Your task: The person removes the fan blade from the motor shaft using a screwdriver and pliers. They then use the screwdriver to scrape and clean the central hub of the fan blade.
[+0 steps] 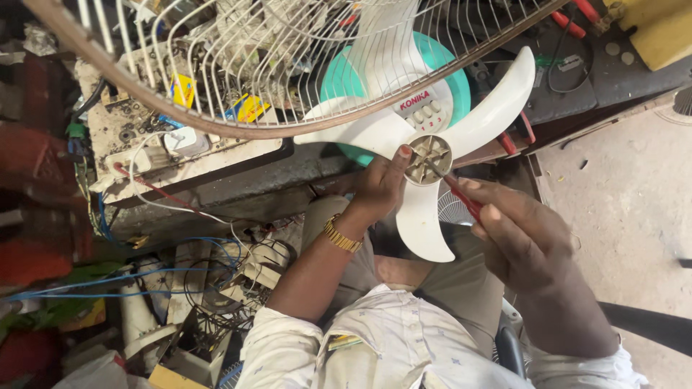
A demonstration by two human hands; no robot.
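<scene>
A white three-bladed fan propeller is held up in front of me, its grey ribbed hub facing the camera. My left hand grips the propeller at the hub, thumb resting on the hub's rim; a gold watch band sits on that wrist. My right hand holds a red-handled screwdriver whose tip is at the hub's centre. Behind the propeller stands a teal and white fan base with a row of push buttons.
A white wire fan guard arches over the cluttered workbench at top left. Loose wires, coils and parts pile up at the lower left. Bare concrete floor lies to the right. Red-handled tools rest at the top right.
</scene>
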